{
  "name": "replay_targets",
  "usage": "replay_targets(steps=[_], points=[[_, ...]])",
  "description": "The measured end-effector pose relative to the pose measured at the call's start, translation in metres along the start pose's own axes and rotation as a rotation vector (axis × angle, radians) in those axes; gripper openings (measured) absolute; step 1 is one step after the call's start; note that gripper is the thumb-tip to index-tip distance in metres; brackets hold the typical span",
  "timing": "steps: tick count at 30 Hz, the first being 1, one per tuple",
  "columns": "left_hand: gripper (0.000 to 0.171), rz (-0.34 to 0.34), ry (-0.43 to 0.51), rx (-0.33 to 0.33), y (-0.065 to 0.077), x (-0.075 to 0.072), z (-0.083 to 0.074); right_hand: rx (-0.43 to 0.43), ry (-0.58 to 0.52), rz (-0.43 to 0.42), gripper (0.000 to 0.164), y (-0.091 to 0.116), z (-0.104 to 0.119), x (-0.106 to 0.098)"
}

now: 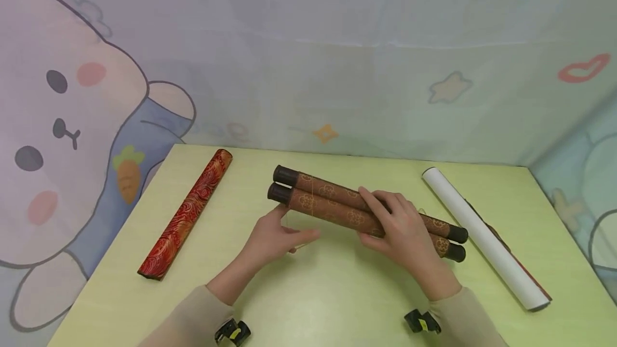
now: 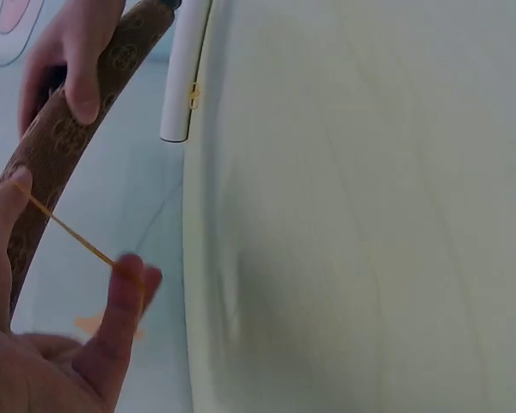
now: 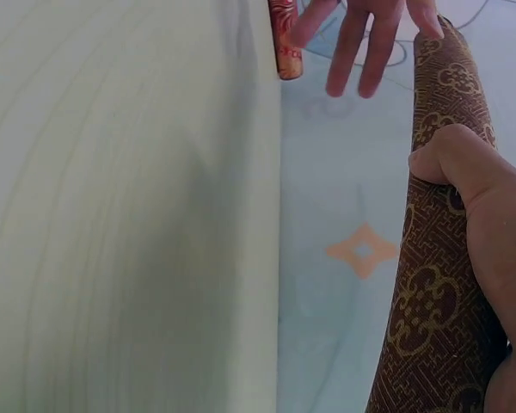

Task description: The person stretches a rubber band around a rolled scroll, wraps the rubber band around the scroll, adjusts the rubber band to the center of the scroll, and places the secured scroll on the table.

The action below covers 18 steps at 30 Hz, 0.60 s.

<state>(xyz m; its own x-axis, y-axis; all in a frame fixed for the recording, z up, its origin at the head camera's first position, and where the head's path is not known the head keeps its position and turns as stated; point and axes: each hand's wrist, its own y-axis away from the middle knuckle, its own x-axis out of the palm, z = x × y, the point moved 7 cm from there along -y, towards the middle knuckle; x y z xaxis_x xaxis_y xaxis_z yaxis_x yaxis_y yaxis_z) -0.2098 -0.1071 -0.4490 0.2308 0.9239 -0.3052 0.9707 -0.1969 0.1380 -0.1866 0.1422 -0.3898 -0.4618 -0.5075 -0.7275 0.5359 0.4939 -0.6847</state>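
Two brown scrolls (image 1: pixel 330 213) with gold patterns and black ends are held side by side, tilted down to the right. My right hand (image 1: pixel 402 229) grips both across their right half, thumb on the near side and fingers over the top. Near their left end is my left hand (image 1: pixel 270 237), thumb and fingers spread. A thin yellowish rubber band (image 2: pixel 73 234) stretches between those spread digits in the left wrist view, one fingertip right at the scroll. Another thin band crosses both scrolls toward their left end.
On the pale yellow-green table (image 1: pixel 308 304) a red and gold patterned roll (image 1: pixel 188 213) lies at the left. A white roll (image 1: pixel 484 240) with a dark red edge lies at the right. A cartoon-printed cloth (image 1: pixel 308 68) hangs behind the table.
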Motion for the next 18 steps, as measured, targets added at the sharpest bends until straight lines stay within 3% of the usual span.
replay_targets(steps=[7,13,18], points=[[0.113,-0.283,-0.193,0.184,0.011,-0.012,-0.02,0.067,-0.087,0.024,0.087,-0.001,-0.001,0.005],[0.127,-0.371,-0.147,0.286,0.013,-0.007,-0.031,0.167,-0.207,0.053,0.083,-0.005,-0.002,0.011],[0.129,-0.449,-0.125,0.396,0.016,-0.003,-0.041,0.24,-0.288,0.056,0.08,-0.008,0.0,0.012]])
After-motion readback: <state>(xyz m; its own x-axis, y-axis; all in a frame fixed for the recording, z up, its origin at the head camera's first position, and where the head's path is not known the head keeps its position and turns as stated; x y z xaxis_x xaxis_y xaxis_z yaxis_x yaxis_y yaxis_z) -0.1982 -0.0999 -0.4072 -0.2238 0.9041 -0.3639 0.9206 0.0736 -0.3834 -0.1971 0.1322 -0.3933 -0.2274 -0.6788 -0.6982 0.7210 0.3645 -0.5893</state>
